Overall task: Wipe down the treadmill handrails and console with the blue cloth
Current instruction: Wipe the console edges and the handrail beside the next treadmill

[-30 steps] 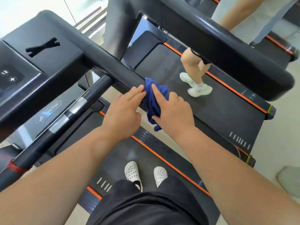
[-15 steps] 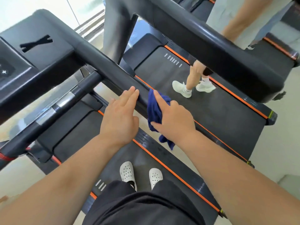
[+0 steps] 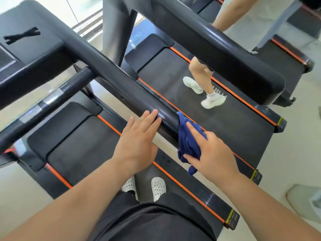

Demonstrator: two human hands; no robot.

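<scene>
Blue cloth (image 3: 188, 136) has slid down the handrail (image 3: 121, 84) toward us, pinched in our right hand (image 3: 213, 153), left hand (image 3: 139, 143) flat-fingered on it; we judge this rail nearly wiped.

Wearer's body only. 2 forearms enter from the near edge, both bare from the frame edge to the wrist. Left hand (image 3: 137, 146) and right hand (image 3: 213, 153) are bare too.

Lower body: black garment (image 3: 152, 220), matte fabric with soft folds, fills the near centre. Cannot tell whether it is shorts or trousers.

Feet: 2 white clogs, left clog (image 3: 129, 186) and right clog (image 3: 158, 187). Both have rounded toes and uppers punched with small round holes.
</scene>
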